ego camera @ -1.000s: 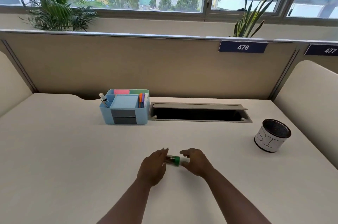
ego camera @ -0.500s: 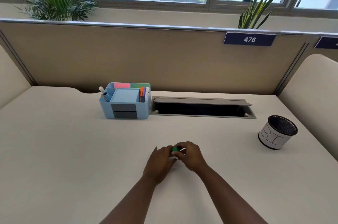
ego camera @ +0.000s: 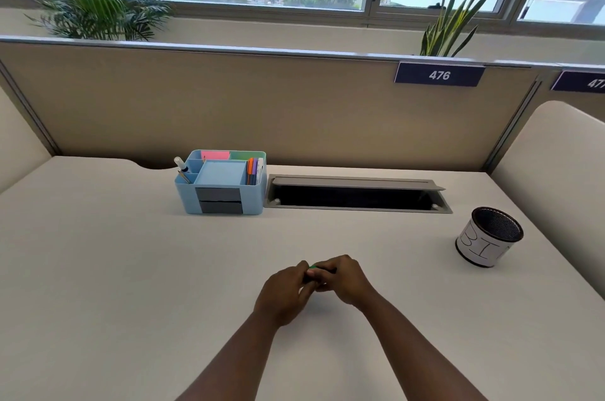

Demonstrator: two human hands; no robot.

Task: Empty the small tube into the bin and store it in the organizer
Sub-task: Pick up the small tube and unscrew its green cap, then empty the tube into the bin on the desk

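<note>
A small tube (ego camera: 312, 267) with a green end is almost wholly hidden between my two hands, just above the desk's middle. My left hand (ego camera: 284, 294) and my right hand (ego camera: 343, 279) are both closed around it, fingertips touching. The bin (ego camera: 489, 238), a black mesh cup with a white label reading "BIN", stands at the right of the desk. The light blue organizer (ego camera: 222, 182) sits at the back, holding pens, a marker and coloured sticky notes.
A grey open cable slot (ego camera: 357, 196) lies in the desk right of the organizer. A beige partition (ego camera: 262, 105) closes the back, with padded side panels left and right. The white desk (ego camera: 131, 269) spreads out around my hands.
My hands have closed together over the tube, which lay on the desk between them a second ago. Now only a sliver of green shows.
</note>
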